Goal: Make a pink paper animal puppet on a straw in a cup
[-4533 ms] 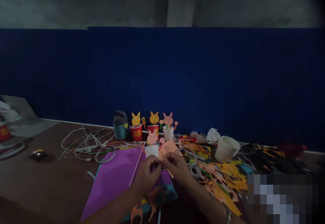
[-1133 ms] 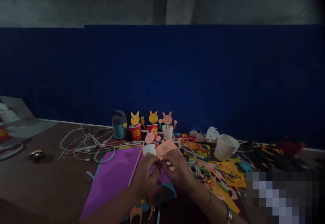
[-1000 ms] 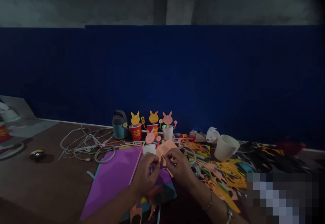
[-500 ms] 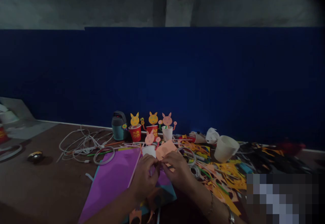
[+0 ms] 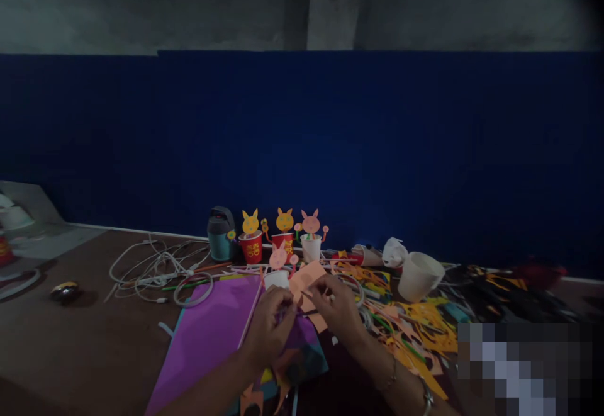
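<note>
Though white below, pink and pointy-eared above, a cup figure (image 5: 277,262) beyond hands (image 5: 268,325) (image 5: 340,316) of unclear grip.

Cup (image 5: 275,279): white; lower part hidden behind the left hand (image 5: 270,323). Head (image 5: 278,257): pink cutout, two pointed ears, faint facial marks; stands above the cup's rim. Disc (image 5: 294,259): pink, rounded, on a reddish stem; right of the head. Sheet (image 5: 302,281): peach-orange; lies aslant beside the cup, partly covered by the right hand (image 5: 337,311).
</note>
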### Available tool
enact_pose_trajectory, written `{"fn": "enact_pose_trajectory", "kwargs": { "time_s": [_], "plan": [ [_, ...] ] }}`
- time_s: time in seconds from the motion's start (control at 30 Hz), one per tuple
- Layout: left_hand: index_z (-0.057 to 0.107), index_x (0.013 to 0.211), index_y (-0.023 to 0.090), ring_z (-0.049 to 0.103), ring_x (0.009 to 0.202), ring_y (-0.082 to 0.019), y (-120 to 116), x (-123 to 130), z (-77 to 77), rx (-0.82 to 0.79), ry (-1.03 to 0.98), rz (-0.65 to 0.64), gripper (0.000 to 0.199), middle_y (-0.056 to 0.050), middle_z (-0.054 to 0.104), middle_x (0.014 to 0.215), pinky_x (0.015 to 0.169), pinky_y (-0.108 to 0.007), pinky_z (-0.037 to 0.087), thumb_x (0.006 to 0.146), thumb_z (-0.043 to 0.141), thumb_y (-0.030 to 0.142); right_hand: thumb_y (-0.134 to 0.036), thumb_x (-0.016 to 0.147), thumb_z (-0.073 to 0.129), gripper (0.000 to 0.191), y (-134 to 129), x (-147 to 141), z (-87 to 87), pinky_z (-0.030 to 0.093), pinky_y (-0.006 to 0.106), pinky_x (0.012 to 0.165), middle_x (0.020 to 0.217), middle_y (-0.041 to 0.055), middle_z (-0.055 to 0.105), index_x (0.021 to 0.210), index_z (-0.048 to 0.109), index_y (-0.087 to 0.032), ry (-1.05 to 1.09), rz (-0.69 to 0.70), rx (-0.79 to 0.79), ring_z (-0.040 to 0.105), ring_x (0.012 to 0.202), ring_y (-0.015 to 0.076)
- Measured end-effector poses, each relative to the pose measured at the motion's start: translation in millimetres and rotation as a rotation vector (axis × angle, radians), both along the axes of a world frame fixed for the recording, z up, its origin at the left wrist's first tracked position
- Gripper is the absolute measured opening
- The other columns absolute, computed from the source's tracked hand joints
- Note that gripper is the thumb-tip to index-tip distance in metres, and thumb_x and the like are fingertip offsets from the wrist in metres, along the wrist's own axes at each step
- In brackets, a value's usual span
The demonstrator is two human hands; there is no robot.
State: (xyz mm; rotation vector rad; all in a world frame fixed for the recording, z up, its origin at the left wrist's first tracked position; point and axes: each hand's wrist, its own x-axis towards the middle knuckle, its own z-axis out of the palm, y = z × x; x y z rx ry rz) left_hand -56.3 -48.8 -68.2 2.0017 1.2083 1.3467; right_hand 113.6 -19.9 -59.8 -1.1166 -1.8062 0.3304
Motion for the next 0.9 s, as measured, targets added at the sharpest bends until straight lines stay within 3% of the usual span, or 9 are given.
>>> {"fn": "enact_pose_trajectory", "kwargs": {
  "time_s": [0.1, 0.17, 0.27, 0.33, 0.5, 0.6, 0.7, 0.8, 0.9],
  "plan": [
    [0.054, 0.075, 0.020, 0.047, 0.069, -0.015, 0, -2, 0.9, -0.080, -0.084, -0.010, 0.018, 0.000, 0.050, 0.073, 0.065, -0.027, 0.038, 0.089, 0.048, 0.029, -0.023, 0.085, 0.049, 0.029, 10, 9, -4.9, 0.036, 0.028, 0.055, 0.057, 0.0006, 0.054, 0.057, 0.051, -0.020, -0.116, -0.063, -0.048, 0.051, 0.056, 0.0159],
    [0.054, 0.075, 0.020, 0.046, 0.067, -0.014, 2, -3, -1.7, -0.145, -0.145, -0.033, 0.019, 0.001, 0.049, 0.071, 0.064, -0.026, 0.037, 0.089, 0.048, 0.032, -0.024, 0.085, 0.050, 0.031, 13, 11, -7.6, 0.037, 0.029, 0.058, 0.058, 0.0019, 0.054, 0.054, 0.048, -0.021, -0.203, -0.068, 0.010, 0.052, 0.059, 0.0176],
    [0.053, 0.077, 0.019, 0.044, 0.067, -0.014, 5, -3, -8.2, -0.223, -0.265, -0.093, 0.020, 0.002, 0.048, 0.071, 0.064, -0.025, 0.037, 0.090, 0.046, 0.034, -0.020, 0.080, 0.057, 0.004, 9, 8, -7.2, 0.042, 0.034, 0.072, 0.084, 0.0081, 0.062, 0.083, 0.058, -0.018, -0.181, 0.006, 0.148, 0.056, 0.082, 0.0230],
    [0.051, 0.077, 0.019, 0.042, 0.066, -0.013, 6, -3, -11.1, -0.246, -0.325, -0.136, 0.020, 0.003, 0.045, 0.070, 0.063, -0.025, 0.035, 0.090, 0.046, 0.034, -0.016, 0.079, 0.057, 0.022, 3, 5, -4.5, 0.042, 0.036, 0.080, 0.098, 0.0099, 0.061, 0.101, 0.056, -0.017, -0.160, 0.091, 0.211, 0.055, 0.093, 0.0240],
    [0.050, 0.073, 0.019, 0.042, 0.065, -0.013, 0, -2, -6.0, -0.252, -0.291, -0.135, 0.024, 0.003, 0.044, 0.067, 0.062, -0.026, 0.034, 0.091, 0.046, 0.035, -0.015, 0.084, 0.053, 0.012, -7, 1, 1.5, 0.038, 0.036, 0.081, 0.091, 0.0052, 0.062, 0.089, 0.061, -0.022, -0.170, 0.216, 0.269, 0.055, 0.090, 0.0216],
    [0.053, 0.075, 0.019, 0.044, 0.069, -0.015, -2, -2, -1.9, -0.167, -0.248, -0.040, 0.023, 0.001, 0.049, 0.071, 0.064, -0.027, 0.036, 0.091, 0.047, 0.034, -0.016, 0.082, 0.054, 0.008, -7, 0, 4.3, 0.039, 0.034, 0.079, 0.084, 0.0042, 0.062, 0.082, 0.060, -0.020, -0.019, 0.236, 0.141, 0.056, 0.085, 0.0202],
    [0.057, 0.085, 0.019, 0.048, 0.074, -0.017, -1, -2, -1.3, -0.104, -0.212, 0.031, 0.015, -0.001, 0.054, 0.079, 0.068, -0.027, 0.038, 0.088, 0.052, 0.033, -0.018, 0.080, 0.057, 0.007, -7, -2, 6.5, 0.041, 0.030, 0.072, 0.076, 0.0025, 0.062, 0.074, 0.059, -0.018, 0.097, 0.264, -0.109, 0.057, 0.077, 0.0180],
    [0.057, 0.076, 0.018, 0.048, 0.074, -0.017, 3, -3, -2.2, -0.090, -0.184, 0.020, 0.020, -0.001, 0.053, 0.076, 0.068, -0.027, 0.038, 0.088, 0.053, 0.034, -0.023, 0.080, 0.059, 0.011, -5, -4, 4.5, 0.041, 0.027, 0.067, 0.071, 0.0010, 0.060, 0.072, 0.060, -0.017, 0.190, 0.331, -0.331, 0.056, 0.071, 0.0158],
    [0.054, 0.070, 0.018, 0.045, 0.069, -0.014, 6, -2, -3.3, -0.160, -0.264, -0.072, 0.025, 0.001, 0.048, 0.070, 0.066, -0.026, 0.037, 0.088, 0.054, 0.035, -0.029, 0.078, 0.064, 0.015, -3, -5, -1.5, 0.039, 0.025, 0.063, 0.068, -0.0001, 0.060, 0.072, 0.061, -0.016, 0.350, 0.421, -0.492, 0.053, 0.066, 0.0136]
  ]
}}
